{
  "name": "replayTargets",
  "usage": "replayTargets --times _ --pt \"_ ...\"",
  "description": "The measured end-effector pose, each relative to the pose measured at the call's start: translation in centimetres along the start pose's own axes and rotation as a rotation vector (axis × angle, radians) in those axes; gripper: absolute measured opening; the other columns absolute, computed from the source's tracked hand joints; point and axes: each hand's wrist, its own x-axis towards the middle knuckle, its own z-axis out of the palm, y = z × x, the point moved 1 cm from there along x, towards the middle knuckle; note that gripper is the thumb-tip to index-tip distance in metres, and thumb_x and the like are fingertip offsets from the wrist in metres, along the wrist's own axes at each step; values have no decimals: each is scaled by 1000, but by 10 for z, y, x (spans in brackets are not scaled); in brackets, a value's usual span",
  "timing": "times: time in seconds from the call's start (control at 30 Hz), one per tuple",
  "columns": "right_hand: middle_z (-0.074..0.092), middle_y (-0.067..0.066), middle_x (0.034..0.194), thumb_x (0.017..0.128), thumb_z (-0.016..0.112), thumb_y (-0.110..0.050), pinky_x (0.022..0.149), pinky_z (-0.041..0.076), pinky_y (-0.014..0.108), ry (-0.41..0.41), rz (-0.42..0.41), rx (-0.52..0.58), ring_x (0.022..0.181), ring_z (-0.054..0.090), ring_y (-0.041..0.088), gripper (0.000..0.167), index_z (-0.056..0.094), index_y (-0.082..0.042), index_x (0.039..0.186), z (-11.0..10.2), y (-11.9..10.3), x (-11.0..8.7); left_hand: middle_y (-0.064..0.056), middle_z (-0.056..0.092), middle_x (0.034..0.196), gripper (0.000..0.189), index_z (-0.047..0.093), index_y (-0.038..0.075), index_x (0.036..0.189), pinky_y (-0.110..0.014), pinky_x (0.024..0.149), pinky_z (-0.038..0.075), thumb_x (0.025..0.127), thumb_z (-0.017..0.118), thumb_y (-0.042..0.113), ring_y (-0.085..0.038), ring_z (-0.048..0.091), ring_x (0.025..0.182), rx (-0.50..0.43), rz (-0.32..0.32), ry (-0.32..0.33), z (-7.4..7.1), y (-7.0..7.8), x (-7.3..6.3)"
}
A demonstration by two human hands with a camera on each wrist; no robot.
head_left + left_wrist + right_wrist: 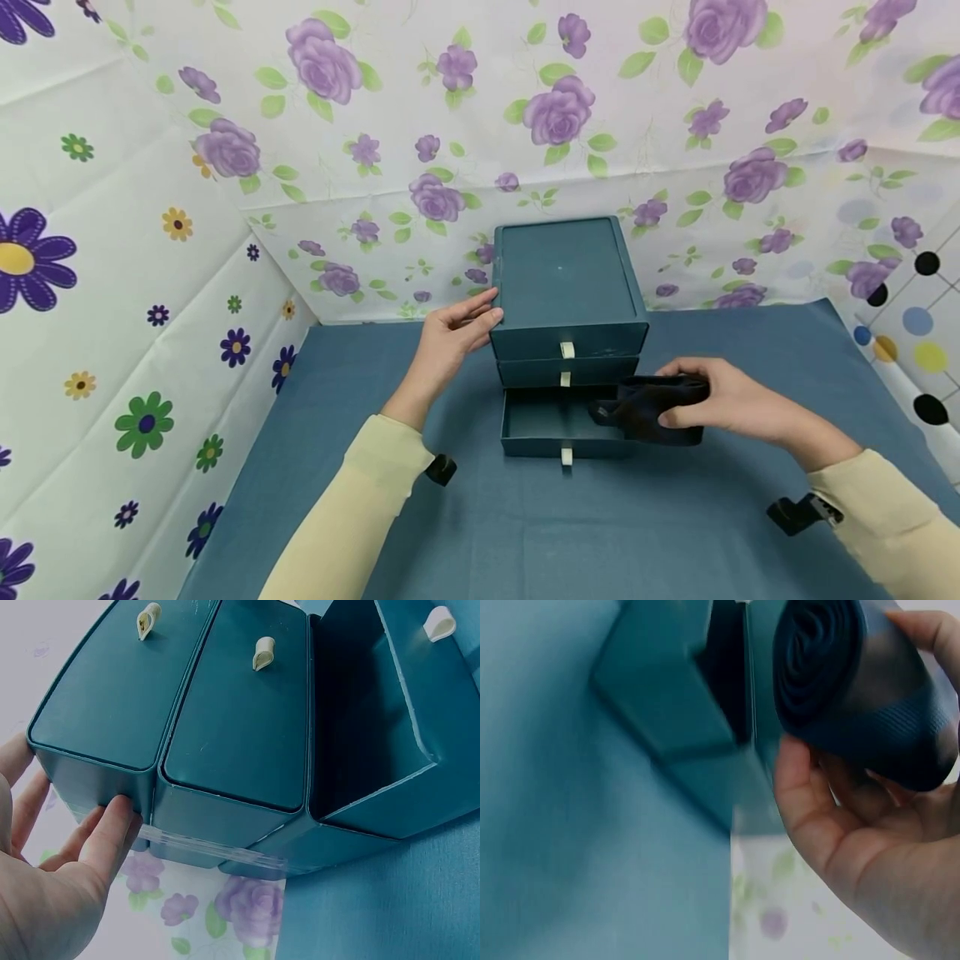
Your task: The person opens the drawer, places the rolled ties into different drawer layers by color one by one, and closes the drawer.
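A teal chest of three small drawers (566,275) stands on the table, each front bearing a cream pull tab. Its bottom drawer (536,448) is pulled out, and the inside that shows holds nothing. My left hand (453,333) touches the chest's left side near the top, fingers mostly straight, as the left wrist view also shows. In my right hand (731,400) is a dark rolled necktie (660,408), gripped between thumb and fingers just over the right end of the open drawer. The right wrist view shows the tie's spiral end and a striped band.
A blue cloth (525,542) covers the table. Behind the chest hangs a white sheet with purple roses (558,112). More patterned sheets close off the left and right sides. A small black device is strapped at each wrist.
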Motion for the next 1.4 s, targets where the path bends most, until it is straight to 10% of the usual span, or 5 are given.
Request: replayTargets --times 0.6,0.8,1.4 --pt "57 11 122 71 77 -50 66 49 31 222 92 -75 95 59 23 73 50 -11 127 79 -25 38 2 52 136 45 56 24 132 -41 99 47 88 66 29 -16 53 122 4 0 -9 0 -1 0" --pt "64 6 102 69 80 -46 59 50 29 203 85 -75 74 60 14 71 53 -11 125 92 -25 45 3 52 136 45 56 24 132 -40 99 47 88 66 29 -16 53 122 -3 10 -10 0 -1 0" --pt "57 12 114 70 78 -48 69 51 31 166 298 69 91 58 20 74 52 -5 124 98 -21 65 3 52 136 46 56 22 133 -40 99 47 88 66 29 -16 53 122 -6 10 -10 -1 -1 0"
